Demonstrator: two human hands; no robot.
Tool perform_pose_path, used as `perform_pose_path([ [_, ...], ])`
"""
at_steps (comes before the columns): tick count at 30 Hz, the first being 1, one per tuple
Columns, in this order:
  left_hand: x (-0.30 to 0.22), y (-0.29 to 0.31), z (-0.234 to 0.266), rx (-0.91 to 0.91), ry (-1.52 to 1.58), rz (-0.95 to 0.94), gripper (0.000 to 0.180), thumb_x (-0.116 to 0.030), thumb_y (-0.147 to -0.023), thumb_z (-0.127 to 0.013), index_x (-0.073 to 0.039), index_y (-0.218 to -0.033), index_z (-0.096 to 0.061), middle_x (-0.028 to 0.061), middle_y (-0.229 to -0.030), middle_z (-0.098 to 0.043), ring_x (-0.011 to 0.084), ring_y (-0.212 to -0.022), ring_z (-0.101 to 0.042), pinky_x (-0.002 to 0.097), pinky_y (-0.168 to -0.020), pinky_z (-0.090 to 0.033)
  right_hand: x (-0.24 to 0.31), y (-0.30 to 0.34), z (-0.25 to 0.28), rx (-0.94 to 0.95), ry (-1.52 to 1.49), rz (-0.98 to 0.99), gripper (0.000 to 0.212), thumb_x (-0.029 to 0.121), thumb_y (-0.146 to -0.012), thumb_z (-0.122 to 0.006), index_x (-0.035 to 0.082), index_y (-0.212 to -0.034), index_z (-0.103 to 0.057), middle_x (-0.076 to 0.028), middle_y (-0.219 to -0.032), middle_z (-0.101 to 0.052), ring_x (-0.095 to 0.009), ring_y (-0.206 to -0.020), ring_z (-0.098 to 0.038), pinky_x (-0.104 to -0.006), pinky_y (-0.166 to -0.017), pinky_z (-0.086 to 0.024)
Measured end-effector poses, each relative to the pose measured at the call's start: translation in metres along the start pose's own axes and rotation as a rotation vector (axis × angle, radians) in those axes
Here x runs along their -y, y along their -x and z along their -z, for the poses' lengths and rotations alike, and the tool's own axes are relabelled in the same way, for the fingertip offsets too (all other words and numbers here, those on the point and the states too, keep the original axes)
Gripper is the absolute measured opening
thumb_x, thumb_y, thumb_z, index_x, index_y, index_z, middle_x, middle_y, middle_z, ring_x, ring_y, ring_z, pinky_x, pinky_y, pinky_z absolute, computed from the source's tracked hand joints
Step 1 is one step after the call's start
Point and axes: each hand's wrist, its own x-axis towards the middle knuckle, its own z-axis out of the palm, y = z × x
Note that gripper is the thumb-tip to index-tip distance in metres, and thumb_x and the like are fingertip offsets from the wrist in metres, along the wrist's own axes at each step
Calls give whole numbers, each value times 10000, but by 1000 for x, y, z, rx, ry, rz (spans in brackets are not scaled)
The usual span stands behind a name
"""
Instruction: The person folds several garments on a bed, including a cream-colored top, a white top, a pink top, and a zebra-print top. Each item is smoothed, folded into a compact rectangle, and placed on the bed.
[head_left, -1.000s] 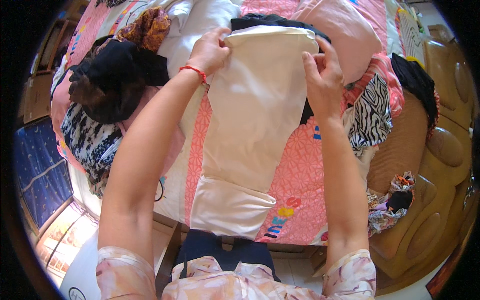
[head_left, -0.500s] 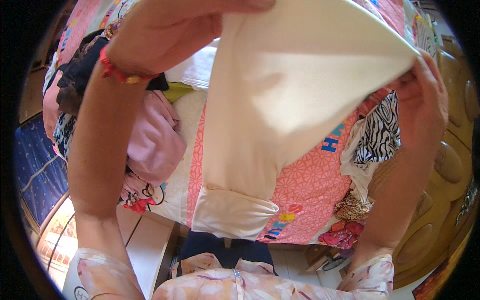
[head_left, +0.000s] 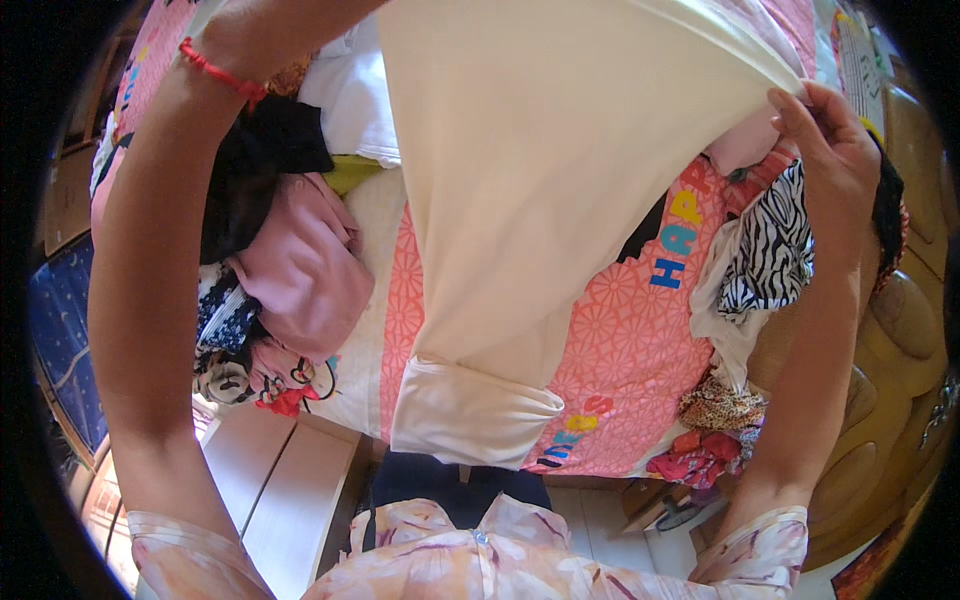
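Observation:
A thin cream garment is stretched upright between my hands and hangs down over the near edge of the bed. Its lower end has a wide folded band. Pinched in my right hand is the garment's right upper edge, pulled out to a corner. My left hand, with a red cord bracelet at the wrist, reaches up to the garment's upper left. Its fingers lie beyond the top of the picture, and the cloth hangs taut from there.
The bed carries a pink patterned sheet. On the left lie a pink garment, black clothes and a white cloth. Zebra-striped cloth and leopard-print cloth lie right, beside a brown carved headboard.
My left hand has risen, so its fingers have left the picture. The garment is spread wider and higher. My right hand has shifted slightly up and left, still pinching the edge.

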Motion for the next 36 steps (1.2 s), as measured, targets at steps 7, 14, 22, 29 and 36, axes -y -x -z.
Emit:
perform_pose_path([
  [7, 14, 2, -11, -342, 760, 312, 144, -159, -903, -573, -41, -901, -656, 39, -901, -644, 152, -857, -587, 283, -817, -449, 23, 14, 16, -87, -218, 92, 149, 113, -863, -654, 19, -974, -624, -36, -900, -639, -90, -815, -602, -206, -768, -465],
  [14, -13, 55, 26, -153, 1681, 471, 210, -160, -931, -511, -36, -1098, -539, 62, -981, -626, 136, -856, -605, 287, -824, -476, 78, 89, 40, 29, -780, -64, 287, 126, -863, -631, 19, -1116, -546, -93, -1046, -615, -171, -951, -619, -298, -808, -512],
  [22, -145, 238, 90, 174, 1728, 716, 189, -75, -799, -643, 2, -965, -596, 77, -871, -620, 143, -866, -615, 259, -748, -484, 150, 280, 27, 682, -1333, -673, 255, -66, -749, -686, -37, -989, -604, -115, -927, -634, -162, -859, -617, -269, -758, -477],
  [29, -247, 367, 77, 901, 1978, 1011, 245, -42, -912, -494, -22, -1149, -550, -6, -1031, -554, 56, -928, -501, 224, -803, -426, 164, 428, -10, 1228, -1016, -952, 240, 112, -857, -620, 41, -1085, -594, -28, -902, -626, -57, -803, -550, -213, -701, -444],
  [36, -300, 463, 14, 1087, 1571, 859, 279, -49, -843, -499, -60, -1113, -571, 28, -891, -595, 107, -807, -550, 257, -721, -455, 142, 524, -72, 1352, -722, -585, 242, 164, -853, -579, 54, -1069, -570, -134, -889, -630, -228, -790, -613, -332, -718, -472],
])
